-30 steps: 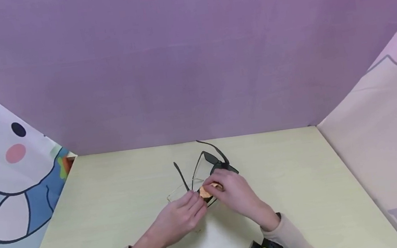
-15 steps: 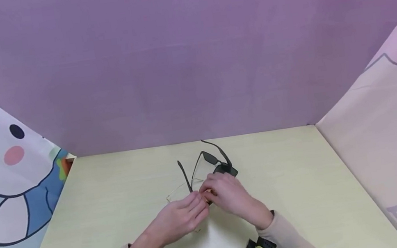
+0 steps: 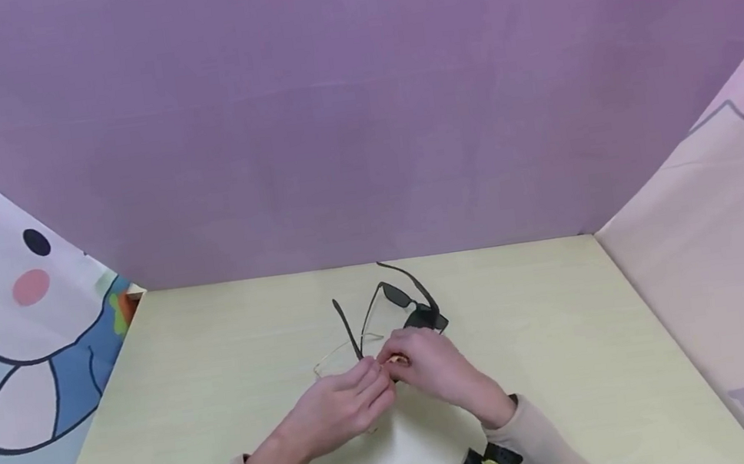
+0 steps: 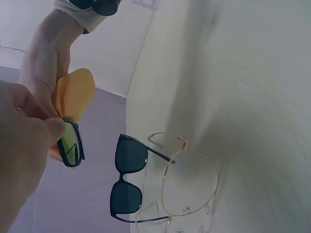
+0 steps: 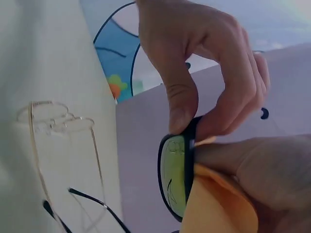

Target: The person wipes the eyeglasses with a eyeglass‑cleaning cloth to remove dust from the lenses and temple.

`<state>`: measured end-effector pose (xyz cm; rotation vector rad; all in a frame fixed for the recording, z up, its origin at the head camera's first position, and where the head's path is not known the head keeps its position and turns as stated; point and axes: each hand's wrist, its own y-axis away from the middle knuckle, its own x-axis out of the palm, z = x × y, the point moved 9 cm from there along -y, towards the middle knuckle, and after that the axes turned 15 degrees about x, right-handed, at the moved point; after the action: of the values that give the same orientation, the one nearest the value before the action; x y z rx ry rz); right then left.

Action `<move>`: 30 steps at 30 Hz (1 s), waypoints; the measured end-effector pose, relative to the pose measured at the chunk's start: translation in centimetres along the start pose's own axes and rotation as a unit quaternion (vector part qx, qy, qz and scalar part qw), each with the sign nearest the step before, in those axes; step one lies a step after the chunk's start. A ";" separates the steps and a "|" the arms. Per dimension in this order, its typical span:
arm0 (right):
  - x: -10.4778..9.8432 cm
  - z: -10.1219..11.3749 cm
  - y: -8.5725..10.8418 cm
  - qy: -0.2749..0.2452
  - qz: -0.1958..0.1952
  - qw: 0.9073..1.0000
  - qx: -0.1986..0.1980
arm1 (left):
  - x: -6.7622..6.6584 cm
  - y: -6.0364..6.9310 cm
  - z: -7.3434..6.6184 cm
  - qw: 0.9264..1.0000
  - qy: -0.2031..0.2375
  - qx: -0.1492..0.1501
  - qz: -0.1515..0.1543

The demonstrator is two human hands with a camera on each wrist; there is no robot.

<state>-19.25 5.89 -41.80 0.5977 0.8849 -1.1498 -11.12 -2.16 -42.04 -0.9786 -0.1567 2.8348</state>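
Observation:
My left hand pinches a pair of black-framed glasses by the end of the frame, thumb on one side and fingers on the other. A greenish-yellow tint shows in the near lens. Close beside it, my right hand grips an orange cloth folded against the glasses. In the head view the fingers hide most of the cloth and frame. The held glasses are up off the table, as both wrist views show.
Dark sunglasses lie on the table behind the hands, their temples unfolded. Thin gold wire-rimmed glasses lie beside them, partly under the left hand in the head view. A purple backdrop stands at the table's far edge.
The right hand has slid slightly left and down, closer to the left hand, covering more of the cloth. The held glasses have shifted a little to the right. Both hands keep their grips.

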 end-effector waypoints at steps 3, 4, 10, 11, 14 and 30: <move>-0.8 0.4 0.1 0.089 -0.076 0.993 -0.006 | 0.3 0.1 0.0 1.000 -0.004 0.001 0.017; -1.0 0.5 0.2 0.110 -0.097 0.989 -0.008 | 0.4 0.1 0.1 1.000 -0.005 -0.001 0.021; -0.5 1.1 0.3 0.056 -0.068 0.996 -0.023 | 0.5 0.5 0.4 0.999 0.017 -0.021 0.022; -0.3 1.0 0.3 0.034 -0.050 0.998 -0.021 | 0.5 0.6 0.3 0.999 0.022 -0.023 0.021; 0.2 0.7 0.4 0.016 -0.027 0.999 -0.011 | 0.7 0.5 0.1 0.999 0.030 -0.022 0.022; 0.3 -0.1 0.2 0.023 -0.029 0.999 0.000 | 1.3 0.2 0.2 0.998 0.043 -0.027 0.034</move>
<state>-19.05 5.89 -42.11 0.6039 0.9456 -1.1933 -12.28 -2.12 -42.73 -1.1370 -0.1947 2.8568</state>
